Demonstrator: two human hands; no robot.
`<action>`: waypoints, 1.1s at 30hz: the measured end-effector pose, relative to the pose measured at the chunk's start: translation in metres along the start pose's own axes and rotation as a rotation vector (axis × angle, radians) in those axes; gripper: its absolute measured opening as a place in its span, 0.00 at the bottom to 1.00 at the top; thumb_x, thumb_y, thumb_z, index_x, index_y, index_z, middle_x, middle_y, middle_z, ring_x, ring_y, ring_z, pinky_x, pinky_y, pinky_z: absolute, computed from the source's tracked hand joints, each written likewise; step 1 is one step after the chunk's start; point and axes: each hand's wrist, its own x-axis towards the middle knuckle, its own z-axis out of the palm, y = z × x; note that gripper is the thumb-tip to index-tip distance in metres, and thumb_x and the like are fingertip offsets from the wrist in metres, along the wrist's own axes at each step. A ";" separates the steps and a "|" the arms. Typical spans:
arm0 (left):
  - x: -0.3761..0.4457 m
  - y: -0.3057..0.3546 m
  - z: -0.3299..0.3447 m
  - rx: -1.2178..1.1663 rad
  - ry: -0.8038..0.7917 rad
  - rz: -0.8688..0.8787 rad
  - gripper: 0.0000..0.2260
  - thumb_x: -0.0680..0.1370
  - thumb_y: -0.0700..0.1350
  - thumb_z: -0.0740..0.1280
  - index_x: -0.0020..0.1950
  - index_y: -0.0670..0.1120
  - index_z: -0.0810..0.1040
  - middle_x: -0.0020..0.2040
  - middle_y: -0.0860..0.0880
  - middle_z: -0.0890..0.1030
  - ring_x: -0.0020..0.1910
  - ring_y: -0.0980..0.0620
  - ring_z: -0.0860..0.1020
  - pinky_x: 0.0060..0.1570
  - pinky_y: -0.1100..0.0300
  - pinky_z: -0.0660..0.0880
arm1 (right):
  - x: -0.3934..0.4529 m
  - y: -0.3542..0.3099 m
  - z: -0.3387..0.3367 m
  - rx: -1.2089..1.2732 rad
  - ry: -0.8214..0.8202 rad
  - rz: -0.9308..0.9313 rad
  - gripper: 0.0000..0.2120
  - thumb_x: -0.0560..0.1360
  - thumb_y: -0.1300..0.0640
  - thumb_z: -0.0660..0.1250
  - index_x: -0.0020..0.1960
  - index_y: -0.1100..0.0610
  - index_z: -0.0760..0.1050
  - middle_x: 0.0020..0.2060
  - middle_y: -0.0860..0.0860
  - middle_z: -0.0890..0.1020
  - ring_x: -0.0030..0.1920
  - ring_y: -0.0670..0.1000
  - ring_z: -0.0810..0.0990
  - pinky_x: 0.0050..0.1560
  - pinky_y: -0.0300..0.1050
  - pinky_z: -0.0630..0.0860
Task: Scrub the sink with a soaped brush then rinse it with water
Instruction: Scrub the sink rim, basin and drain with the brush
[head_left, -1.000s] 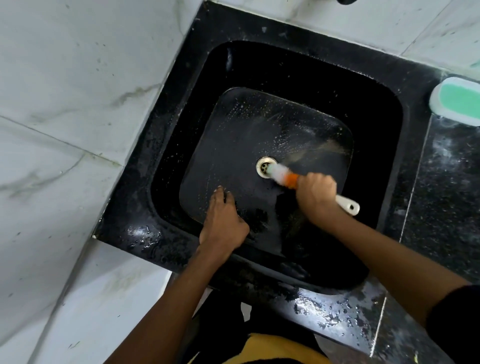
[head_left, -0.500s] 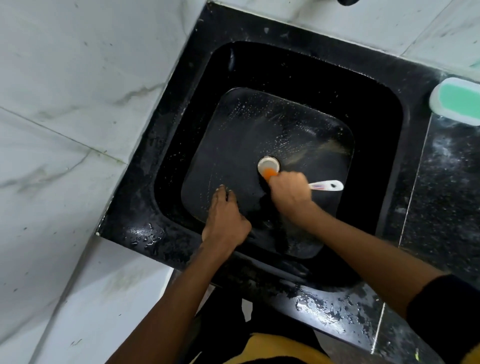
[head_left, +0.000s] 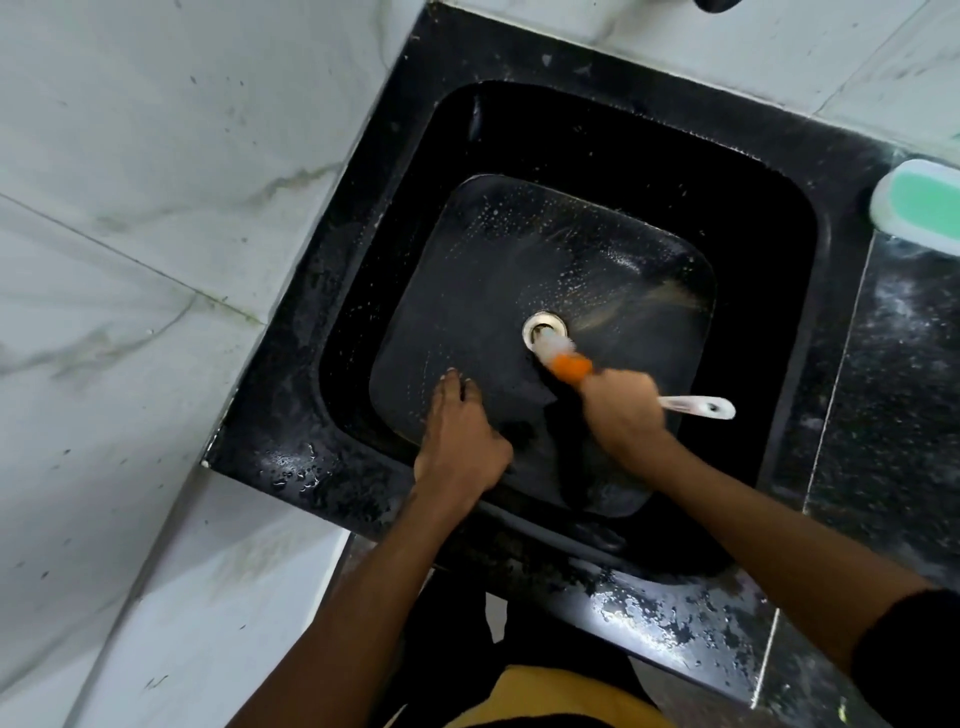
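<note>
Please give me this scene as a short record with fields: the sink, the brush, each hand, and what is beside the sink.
sink: black square basin, wet, with soap specks on its floor
drain: round metal ring in the middle of the floor
brush: white bristles, orange collar, white plastic handle; bristles at the drain's edge
right hand: grips the brush handle
left hand: lies flat on the basin floor, fingers straight
beside sink: green and white soap dish on the black counter, at the right
water: none seen running

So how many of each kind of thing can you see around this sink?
Hands: 2, left hand and right hand
Brush: 1, brush
Sink: 1, black sink
Drain: 1, drain
Soap dish: 1, green soap dish
Total: 6
</note>
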 end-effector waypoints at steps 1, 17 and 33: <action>0.000 0.000 0.000 -0.003 -0.002 -0.001 0.33 0.76 0.42 0.61 0.80 0.38 0.54 0.81 0.41 0.50 0.80 0.43 0.48 0.78 0.50 0.52 | 0.001 0.019 0.005 -0.040 -0.015 0.077 0.12 0.80 0.58 0.58 0.57 0.55 0.78 0.47 0.54 0.84 0.47 0.57 0.84 0.41 0.45 0.74; -0.003 0.001 0.000 0.023 -0.011 0.018 0.34 0.75 0.41 0.61 0.79 0.36 0.54 0.81 0.39 0.51 0.80 0.42 0.49 0.78 0.52 0.51 | 0.015 0.030 0.045 0.225 0.023 0.427 0.10 0.76 0.59 0.61 0.51 0.60 0.79 0.50 0.60 0.82 0.51 0.61 0.82 0.48 0.48 0.76; -0.003 0.001 -0.002 0.023 -0.024 0.014 0.34 0.75 0.41 0.61 0.80 0.36 0.54 0.81 0.40 0.50 0.80 0.43 0.50 0.78 0.50 0.53 | 0.033 0.032 0.064 0.430 0.027 0.475 0.11 0.78 0.59 0.59 0.56 0.61 0.77 0.54 0.62 0.80 0.56 0.63 0.79 0.54 0.51 0.75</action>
